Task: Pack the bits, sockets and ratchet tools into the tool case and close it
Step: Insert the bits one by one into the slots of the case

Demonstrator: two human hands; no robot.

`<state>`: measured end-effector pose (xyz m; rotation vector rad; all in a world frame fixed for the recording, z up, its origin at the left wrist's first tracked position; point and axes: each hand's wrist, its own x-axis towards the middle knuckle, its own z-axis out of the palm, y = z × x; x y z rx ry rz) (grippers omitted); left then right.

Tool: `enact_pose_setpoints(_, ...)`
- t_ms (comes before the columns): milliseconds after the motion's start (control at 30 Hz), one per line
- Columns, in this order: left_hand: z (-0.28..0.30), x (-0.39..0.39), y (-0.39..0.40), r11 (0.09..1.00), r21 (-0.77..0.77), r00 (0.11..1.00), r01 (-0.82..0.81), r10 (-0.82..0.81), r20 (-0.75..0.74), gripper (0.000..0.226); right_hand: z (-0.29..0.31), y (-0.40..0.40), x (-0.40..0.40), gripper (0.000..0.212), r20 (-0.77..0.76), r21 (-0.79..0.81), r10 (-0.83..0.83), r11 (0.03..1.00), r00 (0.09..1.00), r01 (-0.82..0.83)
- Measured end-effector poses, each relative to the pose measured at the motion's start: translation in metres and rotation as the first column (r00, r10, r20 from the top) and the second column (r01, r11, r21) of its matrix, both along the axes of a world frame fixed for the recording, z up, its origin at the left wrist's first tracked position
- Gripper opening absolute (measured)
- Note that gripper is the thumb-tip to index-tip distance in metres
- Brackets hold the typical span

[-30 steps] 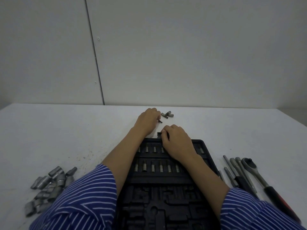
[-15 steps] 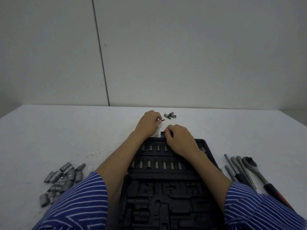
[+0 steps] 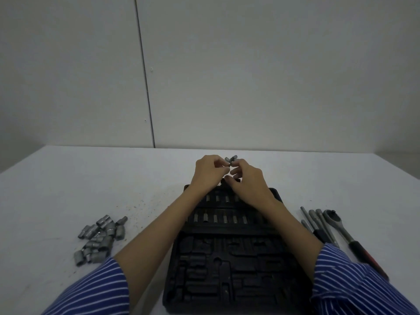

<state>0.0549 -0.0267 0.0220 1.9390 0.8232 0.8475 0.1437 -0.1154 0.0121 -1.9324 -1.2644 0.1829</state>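
The black tool case (image 3: 229,264) lies open in front of me, with two rows of small bits (image 3: 225,218) seated in its far half. Beyond its far edge my left hand (image 3: 208,172) and my right hand (image 3: 246,178) meet, their fingertips pinching one small bit (image 3: 230,164) between them. A few loose bits (image 3: 231,158) lie on the table just behind the fingers. Which hand bears the bit's weight is hard to tell.
A heap of several grey sockets (image 3: 100,238) lies on the white table (image 3: 68,192) at the left. At the right lie extension bars (image 3: 316,221) and a ratchet (image 3: 347,237) with a red and black handle. A grey wall stands behind the table.
My right hand has lifted off the case's far edge and moved forward to meet my left hand. Both now pinch the small bit that the left hand held.
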Motion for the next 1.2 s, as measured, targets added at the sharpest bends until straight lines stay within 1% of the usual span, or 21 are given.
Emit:
enact_pose_setpoints(133,0.002,-0.008,-0.017,1.000,-0.024,1.000,0.005,-0.005,0.021,0.012,0.006,-0.014,-0.004,0.042,-0.065,0.064,0.008,0.998,0.998,-0.004)
enact_pose_setpoints(200,0.001,-0.011,-0.022,0.999,-0.054,0.999,0.002,0.001,0.038,0.010,0.009,-0.022,-0.007,0.038,-0.090,0.074,0.014,0.997,0.996,-0.007)
enact_pose_setpoints(267,0.000,-0.013,-0.027,0.998,-0.061,1.000,-0.008,0.009,0.028,0.008,0.011,-0.028,-0.008,0.033,-0.084,0.081,0.017,0.997,0.996,-0.010)
enact_pose_setpoints(333,-0.002,-0.015,-0.032,0.997,-0.076,0.999,-0.008,0.011,0.033,0.008,0.012,-0.034,-0.008,0.029,-0.072,0.078,0.019,0.997,0.997,-0.013)
enact_pose_setpoints(500,-0.004,-0.019,-0.045,0.987,-0.157,0.996,0.035,-0.021,0.091,0.008,0.011,-0.046,-0.008,0.033,-0.101,0.050,-0.006,0.999,0.995,0.011)
enact_pose_setpoints(600,-0.005,-0.022,-0.050,0.988,-0.145,0.995,0.050,-0.036,0.098,0.012,0.012,-0.051,-0.007,0.034,-0.115,0.046,-0.020,0.999,0.993,0.025)
enact_pose_setpoints(767,-0.010,-0.022,-0.056,0.995,-0.067,0.994,0.076,-0.070,0.079,0.015,0.013,-0.059,-0.003,0.028,-0.188,0.005,-0.006,1.000,0.982,0.006)
enact_pose_setpoints(833,-0.013,-0.023,-0.059,0.996,0.022,0.994,0.092,-0.093,0.055,0.016,0.012,-0.064,0.000,0.029,-0.238,-0.020,0.004,1.000,0.971,-0.009)
enact_pose_setpoints(900,-0.018,-0.024,-0.061,0.984,0.136,0.993,0.116,-0.117,0.001,0.016,0.010,-0.069,0.004,0.031,-0.273,-0.059,0.001,0.998,0.962,-0.018)
enact_pose_setpoints(1033,-0.028,-0.024,-0.062,0.939,0.298,0.982,0.175,-0.144,-0.123,0.017,0.005,-0.080,0.007,0.029,-0.217,-0.125,-0.033,0.992,0.976,0.006)
enact_pose_setpoints(1133,-0.033,-0.024,-0.061,0.908,0.368,0.973,0.200,-0.141,-0.183,0.018,0.000,-0.088,0.005,0.027,-0.130,-0.159,-0.019,0.987,0.991,-0.002)
enact_pose_setpoints(1200,-0.036,-0.025,-0.062,0.892,0.395,0.964,0.221,-0.139,-0.226,0.018,-0.002,-0.091,0.002,0.027,-0.102,-0.143,-0.003,0.990,0.995,-0.012)
